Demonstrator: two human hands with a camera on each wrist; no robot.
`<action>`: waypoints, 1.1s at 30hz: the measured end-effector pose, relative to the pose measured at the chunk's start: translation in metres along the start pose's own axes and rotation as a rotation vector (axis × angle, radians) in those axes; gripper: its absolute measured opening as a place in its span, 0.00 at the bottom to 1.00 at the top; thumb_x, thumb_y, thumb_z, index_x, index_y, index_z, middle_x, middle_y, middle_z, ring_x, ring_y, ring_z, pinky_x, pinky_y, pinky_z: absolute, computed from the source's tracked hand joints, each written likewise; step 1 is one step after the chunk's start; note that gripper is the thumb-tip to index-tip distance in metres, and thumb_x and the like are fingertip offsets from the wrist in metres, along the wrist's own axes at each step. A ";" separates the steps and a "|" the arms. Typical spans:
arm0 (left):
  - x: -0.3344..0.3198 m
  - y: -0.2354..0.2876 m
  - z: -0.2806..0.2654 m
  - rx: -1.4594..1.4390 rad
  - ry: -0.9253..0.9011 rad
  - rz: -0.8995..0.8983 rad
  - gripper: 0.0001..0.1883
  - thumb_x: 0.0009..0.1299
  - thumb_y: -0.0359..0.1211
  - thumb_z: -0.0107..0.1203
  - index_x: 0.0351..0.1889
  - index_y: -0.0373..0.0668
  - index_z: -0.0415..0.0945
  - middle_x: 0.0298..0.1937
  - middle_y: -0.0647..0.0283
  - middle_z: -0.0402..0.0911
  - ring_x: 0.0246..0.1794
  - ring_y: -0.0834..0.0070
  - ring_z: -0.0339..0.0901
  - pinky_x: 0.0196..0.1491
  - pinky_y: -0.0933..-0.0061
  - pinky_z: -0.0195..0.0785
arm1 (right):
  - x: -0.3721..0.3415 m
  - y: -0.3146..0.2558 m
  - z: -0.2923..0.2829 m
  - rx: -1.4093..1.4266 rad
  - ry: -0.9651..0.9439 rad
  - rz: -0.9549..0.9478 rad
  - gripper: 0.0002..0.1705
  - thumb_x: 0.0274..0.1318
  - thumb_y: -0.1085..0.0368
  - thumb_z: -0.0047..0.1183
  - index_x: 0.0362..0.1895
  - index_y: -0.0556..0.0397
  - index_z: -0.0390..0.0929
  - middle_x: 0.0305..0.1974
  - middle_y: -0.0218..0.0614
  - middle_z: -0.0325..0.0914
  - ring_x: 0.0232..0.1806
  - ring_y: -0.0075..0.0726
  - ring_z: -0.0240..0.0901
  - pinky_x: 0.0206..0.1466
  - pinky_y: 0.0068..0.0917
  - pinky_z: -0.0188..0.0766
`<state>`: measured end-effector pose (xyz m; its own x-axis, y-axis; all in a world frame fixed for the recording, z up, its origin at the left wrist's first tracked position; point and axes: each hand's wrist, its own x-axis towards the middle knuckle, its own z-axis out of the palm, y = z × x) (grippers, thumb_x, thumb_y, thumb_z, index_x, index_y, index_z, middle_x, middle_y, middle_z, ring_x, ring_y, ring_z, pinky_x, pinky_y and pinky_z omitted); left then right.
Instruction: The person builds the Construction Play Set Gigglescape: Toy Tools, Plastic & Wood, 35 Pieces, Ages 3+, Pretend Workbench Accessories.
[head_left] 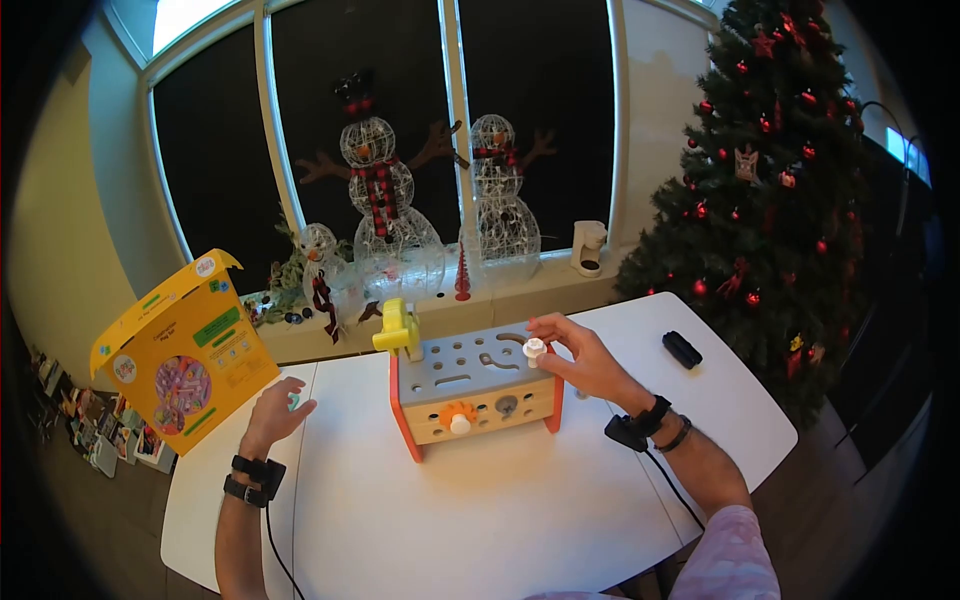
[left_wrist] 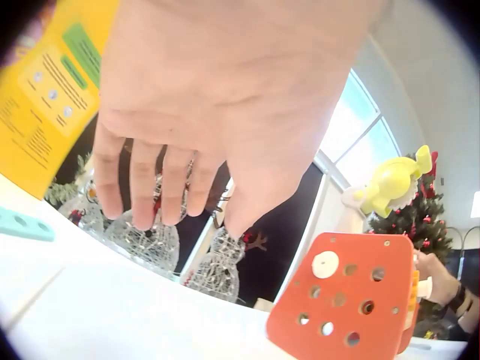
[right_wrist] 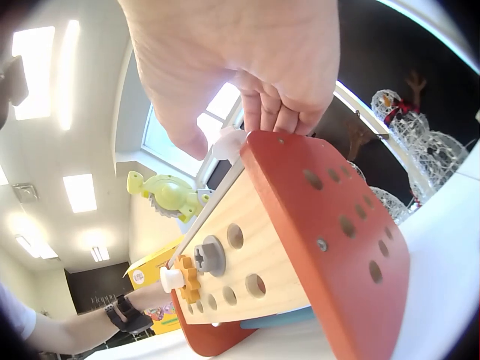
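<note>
A toy workbench (head_left: 470, 395) with red end panels, a grey holed top and a wooden front stands on the white table. My right hand (head_left: 585, 362) is at its top right corner, thumb and fingers around a white plastic bolt (head_left: 534, 347) that stands upright on the top. In the right wrist view, the bolt (right_wrist: 228, 144) shows between thumb and fingers. An orange gear (right_wrist: 189, 279) and a grey nut (right_wrist: 211, 256) are on the front. Left of the bench my left hand (head_left: 277, 412) hovers, fingers loosely spread, near a teal holed strip (left_wrist: 24, 224) on the table.
A yellow toy piece (head_left: 398, 328) sits on the bench's left end. The yellow box (head_left: 190, 350) stands at the table's left edge, and a black case (head_left: 682, 350) lies at the right. Behind are wire snowmen (head_left: 385, 190) on the sill and a decorated tree (head_left: 760, 190).
</note>
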<state>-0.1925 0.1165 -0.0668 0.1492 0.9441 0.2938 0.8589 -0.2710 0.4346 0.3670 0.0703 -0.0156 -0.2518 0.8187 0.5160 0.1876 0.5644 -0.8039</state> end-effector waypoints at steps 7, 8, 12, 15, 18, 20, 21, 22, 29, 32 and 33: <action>-0.026 -0.062 0.007 0.482 -0.208 -0.382 0.30 0.70 0.51 0.68 0.62 0.41 0.85 0.56 0.49 0.91 0.56 0.46 0.88 0.60 0.47 0.82 | 0.000 0.013 -0.006 -0.097 -0.048 -0.007 0.20 0.69 0.64 0.68 0.60 0.57 0.79 0.51 0.33 0.86 0.58 0.28 0.80 0.68 0.31 0.75; -0.028 -0.064 0.008 0.483 -0.204 -0.375 0.30 0.70 0.51 0.68 0.62 0.41 0.85 0.56 0.49 0.91 0.56 0.46 0.88 0.60 0.47 0.82 | 0.000 0.009 -0.004 -0.107 -0.033 -0.015 0.19 0.69 0.64 0.68 0.59 0.57 0.80 0.51 0.33 0.86 0.58 0.28 0.80 0.68 0.31 0.75; -0.032 -0.061 0.009 0.500 -0.140 -0.341 0.26 0.68 0.50 0.70 0.59 0.46 0.89 0.53 0.50 0.92 0.54 0.49 0.89 0.59 0.50 0.83 | 0.000 0.004 -0.003 -0.053 -0.041 -0.002 0.18 0.69 0.62 0.70 0.54 0.57 0.79 0.50 0.34 0.86 0.58 0.29 0.81 0.67 0.31 0.75; -0.031 -0.039 0.007 0.497 -0.081 -0.368 0.21 0.66 0.49 0.72 0.51 0.47 0.93 0.49 0.52 0.93 0.52 0.51 0.90 0.57 0.52 0.83 | 0.000 0.011 -0.006 -0.093 -0.068 0.003 0.19 0.69 0.60 0.71 0.53 0.57 0.78 0.50 0.34 0.87 0.57 0.30 0.82 0.67 0.31 0.75; -0.029 -0.045 0.012 0.470 -0.013 -0.360 0.16 0.63 0.45 0.76 0.43 0.47 0.94 0.42 0.54 0.93 0.47 0.53 0.90 0.52 0.52 0.84 | 0.001 0.008 -0.004 -0.094 -0.042 -0.025 0.19 0.68 0.60 0.72 0.52 0.56 0.78 0.48 0.34 0.87 0.57 0.31 0.83 0.66 0.32 0.75; -0.027 -0.053 0.015 0.450 0.033 -0.317 0.13 0.62 0.43 0.78 0.39 0.47 0.93 0.37 0.55 0.92 0.43 0.53 0.90 0.49 0.51 0.84 | 0.002 0.008 -0.004 -0.111 -0.036 -0.029 0.19 0.68 0.59 0.72 0.51 0.56 0.78 0.48 0.35 0.87 0.57 0.31 0.83 0.66 0.32 0.75; -0.026 -0.057 0.017 0.420 0.066 -0.289 0.13 0.59 0.40 0.78 0.39 0.47 0.93 0.37 0.55 0.92 0.43 0.54 0.90 0.48 0.52 0.84 | 0.002 0.008 -0.004 -0.128 -0.031 -0.031 0.20 0.68 0.59 0.73 0.51 0.56 0.78 0.48 0.35 0.87 0.57 0.31 0.83 0.66 0.33 0.75; -0.026 -0.058 0.017 0.390 0.098 -0.262 0.13 0.57 0.36 0.79 0.38 0.46 0.93 0.37 0.55 0.92 0.42 0.55 0.90 0.47 0.54 0.84 | 0.001 0.008 -0.004 -0.128 -0.028 -0.030 0.20 0.68 0.59 0.73 0.51 0.56 0.78 0.48 0.35 0.87 0.57 0.31 0.83 0.66 0.33 0.75; -0.024 -0.046 0.014 0.310 0.171 -0.258 0.13 0.54 0.32 0.76 0.37 0.42 0.90 0.34 0.56 0.91 0.36 0.56 0.88 0.43 0.58 0.83 | 0.000 0.005 -0.003 -0.117 -0.030 -0.021 0.23 0.66 0.60 0.74 0.54 0.55 0.76 0.50 0.36 0.85 0.60 0.29 0.81 0.73 0.34 0.73; -0.026 -0.022 0.007 0.244 0.231 -0.171 0.14 0.54 0.32 0.77 0.39 0.39 0.90 0.34 0.55 0.91 0.34 0.58 0.89 0.42 0.61 0.84 | 0.000 0.007 -0.001 -0.107 -0.003 -0.026 0.28 0.66 0.56 0.75 0.59 0.56 0.76 0.51 0.38 0.86 0.60 0.33 0.83 0.69 0.33 0.75; -0.027 -0.008 0.002 0.160 0.235 -0.153 0.16 0.54 0.31 0.77 0.40 0.38 0.90 0.35 0.55 0.92 0.34 0.59 0.90 0.42 0.61 0.84 | 0.000 0.007 -0.001 -0.111 0.003 -0.010 0.30 0.66 0.55 0.76 0.61 0.57 0.75 0.52 0.39 0.86 0.61 0.34 0.82 0.69 0.32 0.75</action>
<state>-0.2020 0.0934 -0.0798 -0.0894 0.8974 0.4321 0.9316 -0.0782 0.3550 0.3696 0.0742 -0.0214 -0.2517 0.8135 0.5243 0.2891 0.5802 -0.7614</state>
